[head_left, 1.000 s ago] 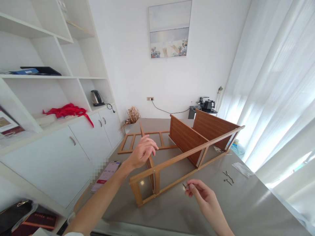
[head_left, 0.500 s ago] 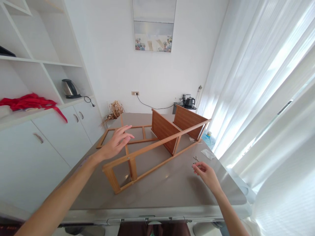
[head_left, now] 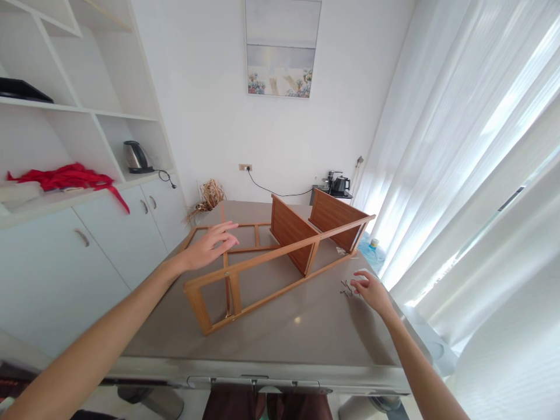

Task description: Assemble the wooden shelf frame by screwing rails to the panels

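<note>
The wooden frame (head_left: 271, 255) lies across the middle of the worktop (head_left: 280, 344). Over its left part, the left hand (head_left: 212, 245) is loosely spread. At right, the right hand (head_left: 370, 289) curls beside loose screws (head_left: 346, 289); whether it pinches one I cannot tell.

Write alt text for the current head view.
A person's right hand is beside small metal screws on a grey table, thumb and forefinger apart. The left hand is raised near a wooden frame with two brown panels; white curtains hang at right.
</note>
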The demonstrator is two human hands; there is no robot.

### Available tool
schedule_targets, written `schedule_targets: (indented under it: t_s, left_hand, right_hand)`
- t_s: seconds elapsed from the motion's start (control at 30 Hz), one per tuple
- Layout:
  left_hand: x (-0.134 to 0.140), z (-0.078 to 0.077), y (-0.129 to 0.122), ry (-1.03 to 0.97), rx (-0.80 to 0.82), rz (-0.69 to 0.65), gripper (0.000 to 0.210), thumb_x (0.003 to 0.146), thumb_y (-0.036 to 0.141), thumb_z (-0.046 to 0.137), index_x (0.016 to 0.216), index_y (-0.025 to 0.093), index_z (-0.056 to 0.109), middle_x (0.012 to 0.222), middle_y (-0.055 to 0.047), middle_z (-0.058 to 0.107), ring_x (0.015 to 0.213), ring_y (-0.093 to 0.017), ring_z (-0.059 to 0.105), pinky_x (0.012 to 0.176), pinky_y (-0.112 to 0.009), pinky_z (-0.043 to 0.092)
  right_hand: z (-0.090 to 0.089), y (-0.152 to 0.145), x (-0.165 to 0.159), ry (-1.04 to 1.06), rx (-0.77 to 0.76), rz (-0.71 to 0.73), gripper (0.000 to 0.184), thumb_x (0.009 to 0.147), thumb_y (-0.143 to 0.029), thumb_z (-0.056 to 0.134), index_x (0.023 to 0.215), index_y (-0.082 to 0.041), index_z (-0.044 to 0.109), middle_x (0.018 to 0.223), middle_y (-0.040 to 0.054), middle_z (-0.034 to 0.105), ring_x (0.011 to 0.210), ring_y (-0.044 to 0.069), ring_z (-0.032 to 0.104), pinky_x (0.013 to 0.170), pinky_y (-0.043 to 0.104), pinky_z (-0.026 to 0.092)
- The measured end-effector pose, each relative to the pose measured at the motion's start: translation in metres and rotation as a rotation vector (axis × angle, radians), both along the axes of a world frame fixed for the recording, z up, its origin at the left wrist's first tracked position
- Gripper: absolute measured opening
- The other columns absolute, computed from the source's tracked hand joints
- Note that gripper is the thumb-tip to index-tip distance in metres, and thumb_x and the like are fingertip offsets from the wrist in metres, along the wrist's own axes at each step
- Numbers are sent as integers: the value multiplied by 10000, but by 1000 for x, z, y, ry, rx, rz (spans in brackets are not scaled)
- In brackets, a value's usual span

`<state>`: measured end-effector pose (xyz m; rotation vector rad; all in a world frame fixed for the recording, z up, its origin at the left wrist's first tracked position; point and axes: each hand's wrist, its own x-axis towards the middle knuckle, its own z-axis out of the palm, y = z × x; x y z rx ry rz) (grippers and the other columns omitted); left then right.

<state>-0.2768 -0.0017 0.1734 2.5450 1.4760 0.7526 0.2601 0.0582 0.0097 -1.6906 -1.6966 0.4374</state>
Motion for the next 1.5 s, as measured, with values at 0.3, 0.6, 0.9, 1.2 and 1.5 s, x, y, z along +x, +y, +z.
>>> schedule_targets:
  t_s: [0.3, 0.6, 0.9, 1.2, 1.5]
  left_hand:
    - [2, 0, -7, -73, 0, 14, 512, 1001, 565, 311, 1102, 239, 693, 1535, -66, 417, 1476, -263, 264, 1201, -507, 241]
    - [1, -2, -19, -203, 61, 32, 460, 1018, 523, 317, 1238, 260, 623, 1578, -53, 348, 1485, -237, 245, 1205, -476, 242]
    - [-9, -15, -33, -310, 125, 86, 418, 1020, 500, 349, 1291, 302, 597, 1578, -42, 336, 1447, -254, 308, 1197, -489, 249]
    - [-8, -98, -39, -999, -359, 363, 600, 917, 677, 443, 1319, 233, 472, 1377, -137, 509, 1189, -283, 577, 863, -415, 572]
    - [2, -157, -65, -1337, -633, 121, 641, 874, 581, 602, 1408, 245, 489, 1494, -134, 471, 1366, -334, 453, 1018, -493, 483]
  right_hand:
    - [1, 38, -19, -301, -84, 227, 122, 738, -292, 600, 734, -220, 698, 761, 74, 732, 805, 263, 682, 711, 321, 433]
    - [3, 45, -37, -436, -110, 285, 146, 729, -262, 563, 735, -237, 707, 735, 72, 730, 749, 288, 684, 682, 346, 438]
    - [36, -14, -125, -186, 23, 532, 368, 888, -487, 468, 969, -245, 733, 1005, 104, 739, 855, 267, 672, 767, 350, 498]
    - [38, -36, -275, 573, -176, 778, 401, 826, -596, 644, 944, -213, 674, 1005, 103, 729, 965, 251, 664, 808, 330, 509]
    - [-10, -40, -353, 739, -289, 885, 438, 862, -638, 568, 933, -207, 594, 856, 42, 690, 762, 173, 656, 714, 300, 534]
